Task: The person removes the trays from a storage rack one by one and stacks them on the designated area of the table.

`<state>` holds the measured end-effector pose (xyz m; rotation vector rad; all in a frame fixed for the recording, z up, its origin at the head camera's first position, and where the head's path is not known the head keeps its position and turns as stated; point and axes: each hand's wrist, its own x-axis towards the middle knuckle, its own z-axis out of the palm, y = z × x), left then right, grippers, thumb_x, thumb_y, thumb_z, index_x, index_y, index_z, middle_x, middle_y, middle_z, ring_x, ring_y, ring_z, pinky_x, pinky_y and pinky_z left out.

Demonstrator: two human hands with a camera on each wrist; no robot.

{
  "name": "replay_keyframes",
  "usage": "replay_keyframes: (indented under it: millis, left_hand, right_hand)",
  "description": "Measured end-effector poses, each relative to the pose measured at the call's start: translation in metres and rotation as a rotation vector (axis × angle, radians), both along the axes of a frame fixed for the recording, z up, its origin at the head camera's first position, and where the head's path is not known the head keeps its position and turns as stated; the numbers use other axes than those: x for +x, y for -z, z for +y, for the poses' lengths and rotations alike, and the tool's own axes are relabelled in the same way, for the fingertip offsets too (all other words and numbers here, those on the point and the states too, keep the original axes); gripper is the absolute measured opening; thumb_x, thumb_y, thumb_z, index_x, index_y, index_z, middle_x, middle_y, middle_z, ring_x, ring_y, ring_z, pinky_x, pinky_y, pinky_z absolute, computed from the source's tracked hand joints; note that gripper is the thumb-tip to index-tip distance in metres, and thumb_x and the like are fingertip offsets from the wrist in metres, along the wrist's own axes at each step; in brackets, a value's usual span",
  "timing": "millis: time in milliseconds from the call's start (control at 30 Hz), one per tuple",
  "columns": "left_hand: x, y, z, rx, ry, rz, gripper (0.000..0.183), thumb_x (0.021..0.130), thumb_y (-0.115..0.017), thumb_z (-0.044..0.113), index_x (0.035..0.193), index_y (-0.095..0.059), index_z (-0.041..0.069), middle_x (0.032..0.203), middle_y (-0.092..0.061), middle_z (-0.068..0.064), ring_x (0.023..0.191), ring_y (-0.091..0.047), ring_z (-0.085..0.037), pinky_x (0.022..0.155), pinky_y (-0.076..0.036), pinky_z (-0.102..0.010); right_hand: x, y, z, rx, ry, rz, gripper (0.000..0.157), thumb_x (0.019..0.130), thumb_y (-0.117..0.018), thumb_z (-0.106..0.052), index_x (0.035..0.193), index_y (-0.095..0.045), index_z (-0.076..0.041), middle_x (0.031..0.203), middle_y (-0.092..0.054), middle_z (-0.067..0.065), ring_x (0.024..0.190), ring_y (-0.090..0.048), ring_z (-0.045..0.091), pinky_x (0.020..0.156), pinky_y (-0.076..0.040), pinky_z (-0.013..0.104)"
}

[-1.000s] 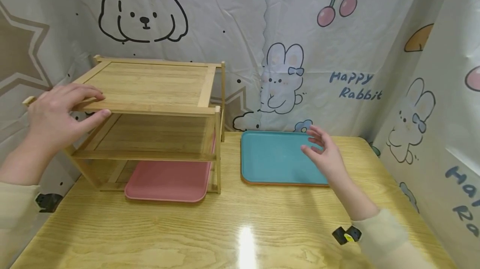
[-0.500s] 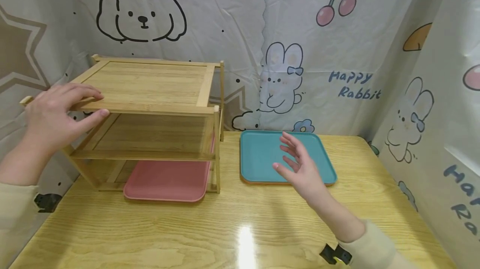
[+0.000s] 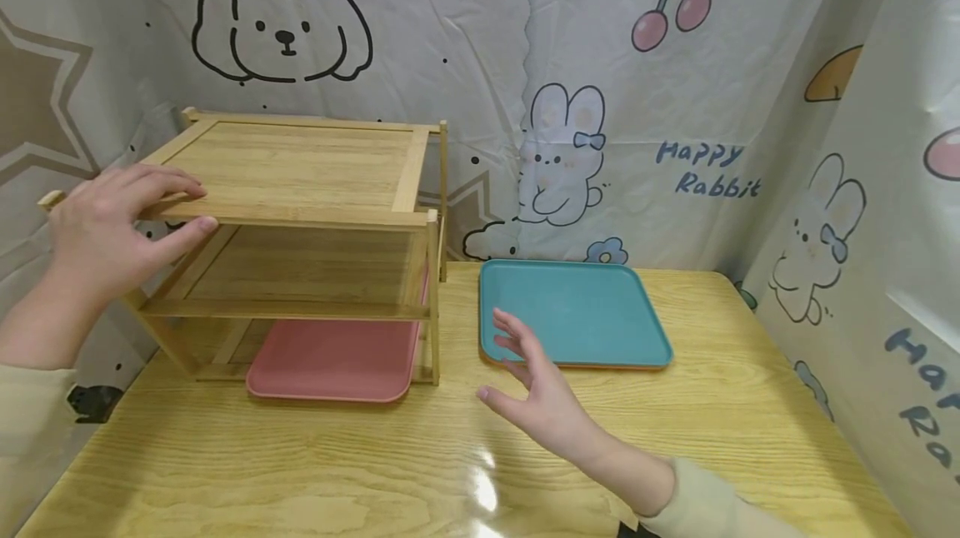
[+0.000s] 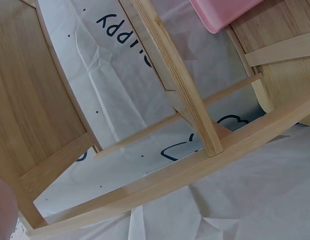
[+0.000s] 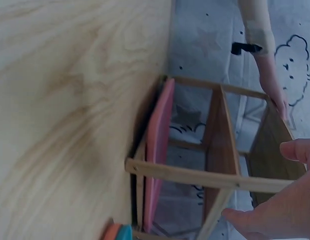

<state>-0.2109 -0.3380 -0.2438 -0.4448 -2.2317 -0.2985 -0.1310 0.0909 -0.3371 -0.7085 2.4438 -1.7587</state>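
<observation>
My left hand (image 3: pixel 108 234) grips the front left edge of the top shelf of a three-tier wooden rack (image 3: pixel 300 163), fingers above and thumb in front. A pink tray (image 3: pixel 333 359) lies on the bottom tier, its front end jutting out; the shelves above hide its back. My right hand (image 3: pixel 536 396) hovers over the table with fingers spread and holds nothing. It is near the front left corner of a blue tray (image 3: pixel 585 313), which lies on an orange tray whose edge (image 3: pixel 600 367) shows below. In the right wrist view the pink tray (image 5: pixel 157 135) shows inside the rack.
The wooden table (image 3: pixel 337 471) runs in front of the rack and trays. Printed fabric (image 3: pixel 480 47) hangs behind and along both sides, close to the rack's back. The rack's right front post (image 3: pixel 433 296) stands between the pink and blue trays.
My right hand has moved left and towards me, from over the right part of the blue tray to in front of its left corner. My left hand keeps its grip on the rack.
</observation>
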Motion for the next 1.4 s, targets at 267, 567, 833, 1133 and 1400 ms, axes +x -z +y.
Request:
replay_keyframes:
  millis: [267,567,833,1133,1400]
  left_hand:
    - [0.001,-0.001,0.001,-0.004,0.002,0.003,0.037,0.066,-0.074,0.034,0.095,-0.066,0.013,0.106,-0.061,-0.008,0.088,-0.053,-0.031,0.066,-0.025,-0.023]
    - [0.001,-0.001,0.0,-0.001,0.008,0.006,0.037,0.065,-0.075,0.032,0.095,-0.066,0.013,0.104,-0.062,-0.008,0.088,-0.053,-0.031,0.067,-0.025,-0.024]
    - [0.0,0.001,-0.001,-0.004,0.004,0.012,0.039,0.064,-0.075,0.034,0.095,-0.066,0.013,0.104,-0.062,-0.008,0.087,-0.054,-0.031,0.065,-0.026,-0.025]
    - [0.0,0.002,-0.001,-0.006,0.004,0.015,0.039,0.064,-0.075,0.034,0.096,-0.066,0.013,0.105,-0.062,-0.008,0.087,-0.053,-0.031,0.064,-0.028,-0.031]
    - [-0.002,0.002,-0.001,-0.004,0.014,0.023,0.038,0.064,-0.075,0.034,0.095,-0.066,0.014,0.104,-0.062,-0.007,0.086,-0.054,-0.029,0.065,-0.02,-0.015]
  right_hand:
    - [-0.002,0.028,-0.02,0.082,-0.09,-0.022,0.072,0.08,-0.066,-0.017,0.138,-0.025,-0.027,0.141,-0.028,-0.006,0.125,-0.034,0.014,0.1,-0.033,0.039]
    - [-0.015,0.062,-0.039,0.191,-0.156,0.076,0.067,0.078,-0.067,-0.017,0.135,-0.032,-0.02,0.131,-0.041,0.0,0.116,-0.044,0.018,0.094,-0.04,0.037]
    - [-0.025,0.074,-0.056,0.26,-0.192,-0.006,0.064,0.076,-0.067,-0.02,0.133,-0.036,-0.019,0.121,-0.048,0.006,0.108,-0.05,0.026,0.089,-0.043,0.036]
    - [-0.035,0.086,-0.071,0.368,-0.203,0.044,0.066,0.075,-0.069,-0.021,0.133,-0.036,-0.014,0.119,-0.05,0.011,0.106,-0.051,0.024,0.084,-0.044,0.028]
    - [-0.041,0.098,-0.084,0.424,-0.225,0.114,0.055,0.074,-0.068,-0.018,0.125,-0.046,-0.011,0.123,-0.052,0.002,0.108,-0.051,0.019,0.088,-0.04,0.022]
